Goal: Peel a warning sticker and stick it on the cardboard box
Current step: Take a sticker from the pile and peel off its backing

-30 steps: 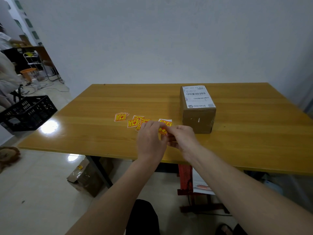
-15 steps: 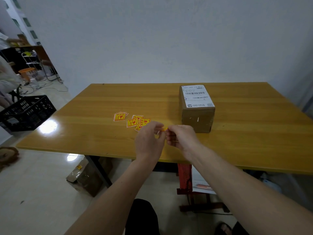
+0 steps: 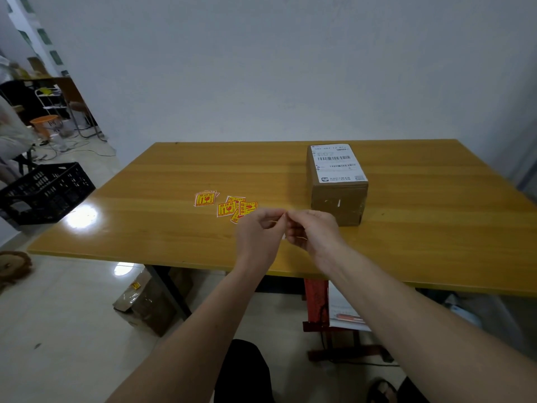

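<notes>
A thin edge of a warning sticker (image 3: 276, 221) showed between both hands, held above the near part of the wooden counter (image 3: 421, 228). The left hand (image 3: 258, 235) and the right hand (image 3: 312, 231) met with fingers pinched together on it. More yellow and red stickers (image 3: 226, 206) lay loose on the counter, just left of the hands. The cardboard box (image 3: 338, 199) stood just beyond the right hand, with a white shipping label (image 3: 335, 164) on top.

Dim, flat light, white glare on the table (image 3: 82, 216) — wide-angle bending at edges, soft focus
</notes>
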Motion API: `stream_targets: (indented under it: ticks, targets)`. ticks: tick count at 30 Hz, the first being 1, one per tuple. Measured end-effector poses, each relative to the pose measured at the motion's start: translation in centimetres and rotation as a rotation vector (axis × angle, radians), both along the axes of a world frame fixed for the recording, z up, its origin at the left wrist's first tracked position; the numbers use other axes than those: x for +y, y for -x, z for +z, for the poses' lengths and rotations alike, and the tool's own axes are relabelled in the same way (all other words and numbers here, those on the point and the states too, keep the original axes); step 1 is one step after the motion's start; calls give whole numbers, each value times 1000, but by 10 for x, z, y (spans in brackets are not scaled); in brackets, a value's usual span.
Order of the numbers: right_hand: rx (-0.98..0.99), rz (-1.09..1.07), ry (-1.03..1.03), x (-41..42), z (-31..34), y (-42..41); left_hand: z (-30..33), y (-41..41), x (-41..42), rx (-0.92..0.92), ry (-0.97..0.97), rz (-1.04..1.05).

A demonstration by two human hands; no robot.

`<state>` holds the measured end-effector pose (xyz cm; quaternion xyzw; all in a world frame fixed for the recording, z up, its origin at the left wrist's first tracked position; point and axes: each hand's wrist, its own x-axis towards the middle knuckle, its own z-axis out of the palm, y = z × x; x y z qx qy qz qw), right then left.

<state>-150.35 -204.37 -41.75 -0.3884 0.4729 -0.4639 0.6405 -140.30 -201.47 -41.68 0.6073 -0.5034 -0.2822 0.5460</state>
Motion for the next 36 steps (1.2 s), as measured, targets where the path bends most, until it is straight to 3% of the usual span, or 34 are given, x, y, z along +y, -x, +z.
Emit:
stream_targets:
  ticks: [8,15,36]
  targets:
    - [9,-3,-8,-2,-1,2,2,0,2,71,13,-23]
    - [-48,29,-19,-3,3,1,-2,-4,-2,193,-85,-18]
    - [-61,26,-42,-5,0,3,-6,-2,-6,145,-69,16]
